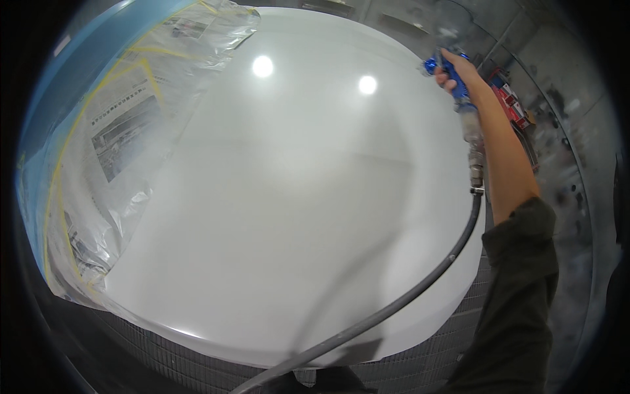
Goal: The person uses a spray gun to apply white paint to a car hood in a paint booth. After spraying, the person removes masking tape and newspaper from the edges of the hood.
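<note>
My right hand (458,73) is closed around the blue handle of a spray gun (461,92) at the upper right. A clear cup (451,26) sits on top of the gun. From the fittings under the handle, a dark air hose (400,303) curves down and left across the near part of a large glossy white panel (289,217). The gun is beside the panel's far right edge, its nozzle toward the panel. Whether spray is coming out, I cannot tell. My left hand is out of view.
Newspaper and clear plastic sheeting (125,151), edged with yellow tape, cover the left side next to a blue painted surface (49,111). Dark floor grating (177,345) runs below the panel. A red-and-white item (512,102) is by the spotted grey wall on the right.
</note>
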